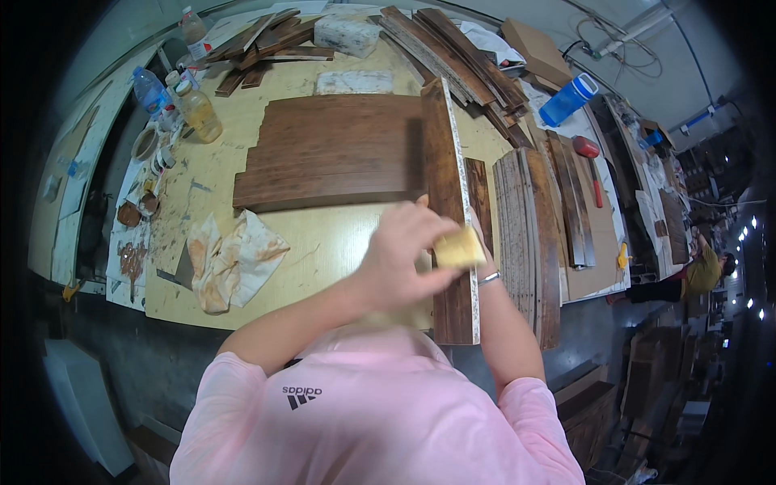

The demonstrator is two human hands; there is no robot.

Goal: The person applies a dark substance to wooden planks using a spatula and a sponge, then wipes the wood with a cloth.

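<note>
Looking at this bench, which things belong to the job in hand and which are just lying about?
In use:
- sponge, in the left hand
- pale-edged board, in the right hand

Apparently lying about:
- cloth
- mallet
- blue flask
- cardboard box

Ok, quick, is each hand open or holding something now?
Left hand: closed, holding a yellow block.
Right hand: mostly hidden by the brown plank; can't tell.

Soft glare lies on the tabletop (335, 242), the left hand (394, 255) blurs, and edges curve into black.
</note>
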